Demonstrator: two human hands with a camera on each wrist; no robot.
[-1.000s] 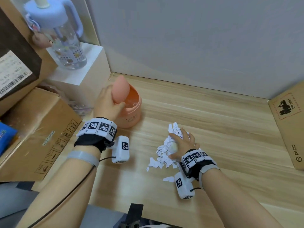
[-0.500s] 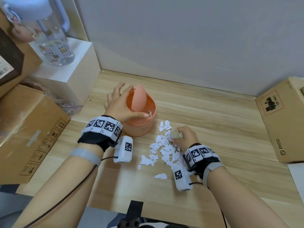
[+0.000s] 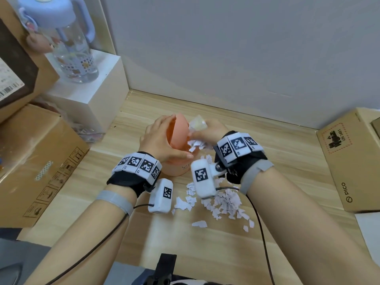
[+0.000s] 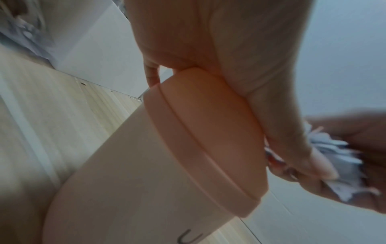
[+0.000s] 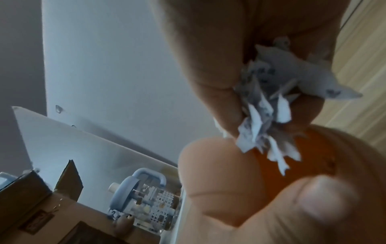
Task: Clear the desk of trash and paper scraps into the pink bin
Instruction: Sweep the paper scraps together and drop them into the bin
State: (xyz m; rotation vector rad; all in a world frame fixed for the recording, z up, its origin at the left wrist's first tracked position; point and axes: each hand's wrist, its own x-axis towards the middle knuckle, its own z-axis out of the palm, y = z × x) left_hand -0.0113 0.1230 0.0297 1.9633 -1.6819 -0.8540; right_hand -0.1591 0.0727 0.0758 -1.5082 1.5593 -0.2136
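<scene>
Since a moment ago the right hand (image 3: 207, 130) has lifted off the tabletop (image 3: 277, 161) and now pinches a bunch of scraps (image 5: 269, 105) over the bin (image 4: 146, 165), whose flap (image 3: 181, 132) the left hand (image 3: 162, 140) tips open, fingers spread. The step is the drop: those fingers should loosen above the mouth, seemingly open though half hidden. More scraps (image 3: 224, 202) lie loose on the tabletop near the bin, calling for another scoop.

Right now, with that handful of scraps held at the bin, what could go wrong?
1. The right hand pinches a loose bunch of scraps right at the bin opening; some could flutter onto the desk.
2. The left hand holds the swing lid tilted; if it slips, the lid may swing shut on the scraps.
3. The right wrist hangs over the remaining pile and might scatter it.
</scene>
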